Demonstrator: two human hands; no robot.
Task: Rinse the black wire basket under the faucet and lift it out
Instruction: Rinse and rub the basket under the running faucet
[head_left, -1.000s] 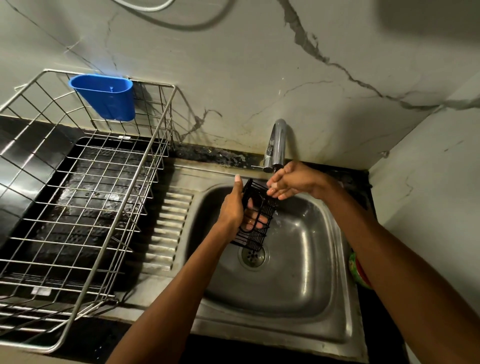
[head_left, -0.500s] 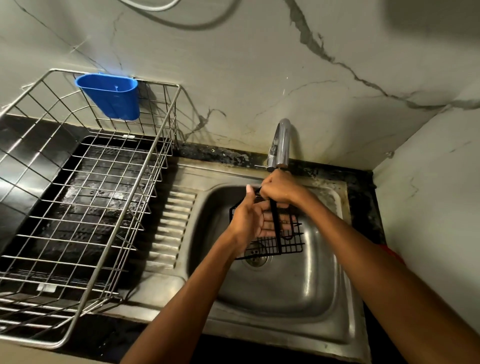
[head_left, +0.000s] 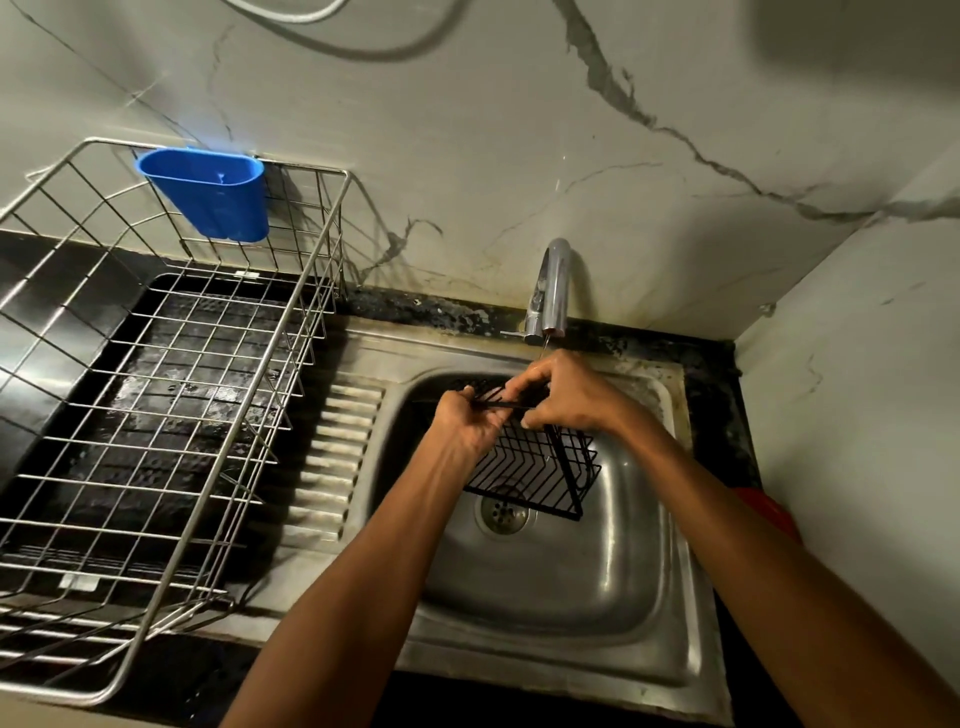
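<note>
The black wire basket (head_left: 535, 470) hangs tilted over the steel sink (head_left: 571, 597), just below the chrome faucet (head_left: 550, 291). A thin stream of water falls from the spout onto my right hand. My left hand (head_left: 467, 423) grips the basket's upper rim on the left. My right hand (head_left: 563, 395) pinches the same rim from the right, fingers curled over the wire. The basket's lower corner hovers above the drain (head_left: 503, 514).
A large steel wire dish rack (head_left: 156, 415) stands on the drainboard at the left, with a blue plastic cup holder (head_left: 208, 200) hung on its back rim. Marble walls close in behind and at the right. A red object (head_left: 769, 512) lies beside the sink's right edge.
The basket has been turned from standing upright to lying tilted with its rim on top. Both hands have shifted their grip to the upper rim.
</note>
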